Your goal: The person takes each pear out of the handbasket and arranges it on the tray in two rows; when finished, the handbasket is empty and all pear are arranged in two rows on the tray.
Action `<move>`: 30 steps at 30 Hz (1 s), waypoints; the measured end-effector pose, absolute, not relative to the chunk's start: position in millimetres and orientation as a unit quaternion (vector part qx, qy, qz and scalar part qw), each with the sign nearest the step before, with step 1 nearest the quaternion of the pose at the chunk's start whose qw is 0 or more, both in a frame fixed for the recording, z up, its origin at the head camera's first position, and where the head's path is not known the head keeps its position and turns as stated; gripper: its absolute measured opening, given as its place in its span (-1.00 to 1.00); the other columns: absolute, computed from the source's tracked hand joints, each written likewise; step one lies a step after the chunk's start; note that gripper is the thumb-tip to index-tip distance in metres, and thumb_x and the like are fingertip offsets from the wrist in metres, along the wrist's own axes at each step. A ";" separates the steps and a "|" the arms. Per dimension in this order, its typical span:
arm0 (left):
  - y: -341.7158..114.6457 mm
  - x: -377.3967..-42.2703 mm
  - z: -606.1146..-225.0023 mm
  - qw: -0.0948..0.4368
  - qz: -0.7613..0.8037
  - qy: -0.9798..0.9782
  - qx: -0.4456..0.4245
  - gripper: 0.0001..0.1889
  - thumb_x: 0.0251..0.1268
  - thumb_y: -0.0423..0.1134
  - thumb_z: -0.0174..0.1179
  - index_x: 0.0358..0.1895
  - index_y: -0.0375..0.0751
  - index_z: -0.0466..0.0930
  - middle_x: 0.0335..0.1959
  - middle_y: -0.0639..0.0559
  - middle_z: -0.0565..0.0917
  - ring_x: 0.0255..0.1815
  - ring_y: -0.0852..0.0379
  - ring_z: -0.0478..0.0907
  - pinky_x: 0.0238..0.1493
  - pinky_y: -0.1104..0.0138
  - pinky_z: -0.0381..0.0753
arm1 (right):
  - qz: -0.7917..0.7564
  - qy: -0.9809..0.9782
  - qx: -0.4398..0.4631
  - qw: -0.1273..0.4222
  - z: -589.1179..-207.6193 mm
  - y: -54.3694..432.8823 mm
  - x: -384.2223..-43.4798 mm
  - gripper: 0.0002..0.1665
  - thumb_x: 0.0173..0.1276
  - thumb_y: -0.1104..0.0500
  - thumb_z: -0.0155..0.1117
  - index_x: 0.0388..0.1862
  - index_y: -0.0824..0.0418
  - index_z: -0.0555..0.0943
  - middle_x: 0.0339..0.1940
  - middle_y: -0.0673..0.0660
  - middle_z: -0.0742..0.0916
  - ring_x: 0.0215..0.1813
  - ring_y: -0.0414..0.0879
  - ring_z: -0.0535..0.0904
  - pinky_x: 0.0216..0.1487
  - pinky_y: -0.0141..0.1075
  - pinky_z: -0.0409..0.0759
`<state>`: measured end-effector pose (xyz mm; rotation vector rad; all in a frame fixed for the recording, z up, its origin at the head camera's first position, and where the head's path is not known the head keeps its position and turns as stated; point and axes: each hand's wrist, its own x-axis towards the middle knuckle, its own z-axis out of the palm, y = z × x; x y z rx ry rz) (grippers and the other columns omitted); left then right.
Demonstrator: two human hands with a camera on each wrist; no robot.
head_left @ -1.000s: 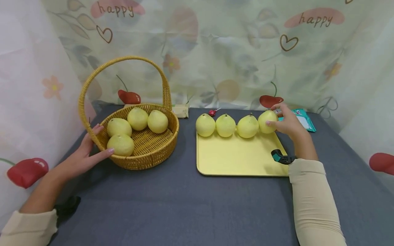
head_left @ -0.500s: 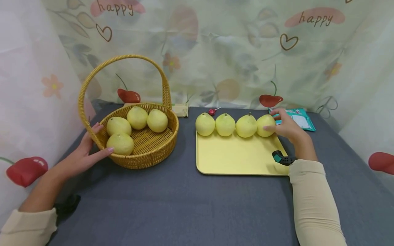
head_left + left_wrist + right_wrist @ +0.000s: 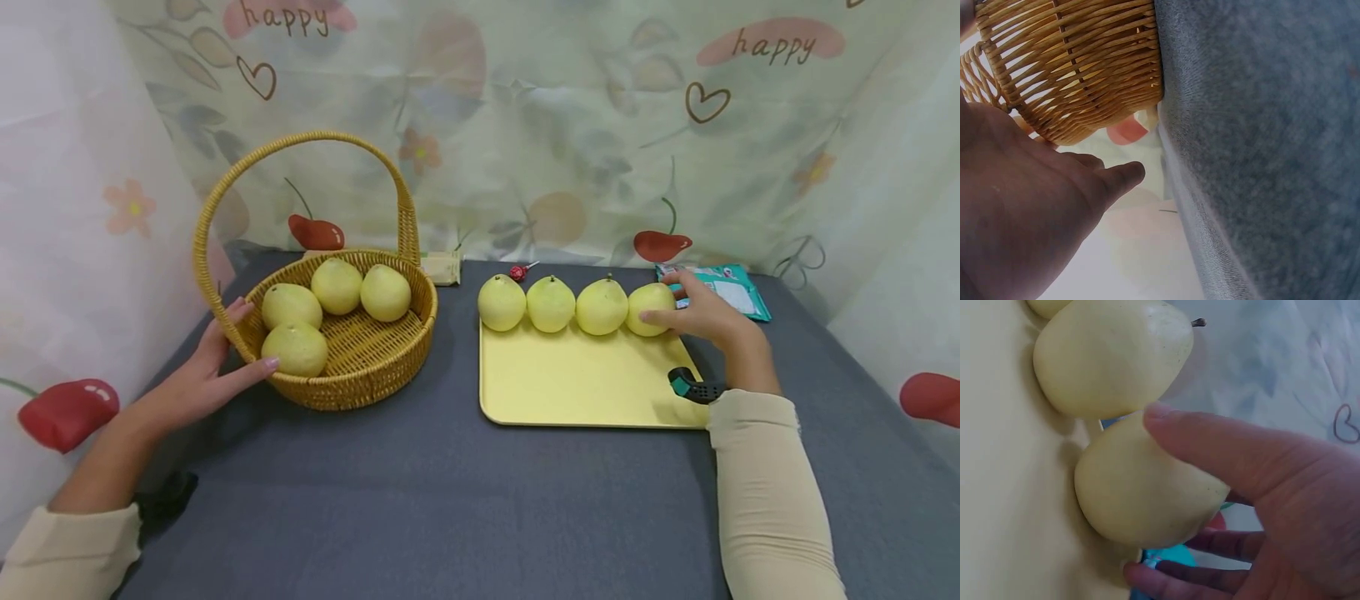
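My right hand [image 3: 708,315] holds the rightmost pear [image 3: 650,311], thumb across its near side and fingers behind it. That pear is at the back right corner of the yellow tray [image 3: 577,379], its stem end tipped toward my palm in the right wrist view. Three more pears, among them the neighbouring pear [image 3: 1113,359], stand beside it in a row along the tray's back edge. At the left, my left hand [image 3: 198,379] holds the side of the wicker basket [image 3: 375,379], thumb and fingertips over its rim. Several pears [image 3: 295,349] lie inside the basket's left and back.
Behind the tray lie a red-wrapped lollipop [image 3: 519,272] and a teal packet [image 3: 720,287]. A beige packet [image 3: 441,268] is partly hidden behind the basket, whose tall handle [image 3: 322,136] arches above. Patterned curtains [image 3: 517,125] enclose the dark cloth-covered table [image 3: 420,508].
My right hand has brought the rightmost pear slightly down and nearer, and it now sits lower beside the row. The left hand and basket have stayed in place.
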<state>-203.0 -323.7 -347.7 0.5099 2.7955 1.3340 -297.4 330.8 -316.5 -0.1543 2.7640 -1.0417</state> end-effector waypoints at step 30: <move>-321.0 -201.2 -344.6 0.010 0.415 0.898 0.147 -0.01 0.44 -0.15 0.19 0.61 -0.25 -0.41 0.59 -0.30 -0.45 0.55 -0.41 -0.40 0.31 -0.46 -0.20 | -0.472 0.824 -0.313 -0.024 -279.8 96.7 -301.4 -0.35 0.45 0.17 0.31 0.45 0.28 0.37 0.41 0.22 0.47 0.39 0.11 0.43 0.31 -0.12 0.46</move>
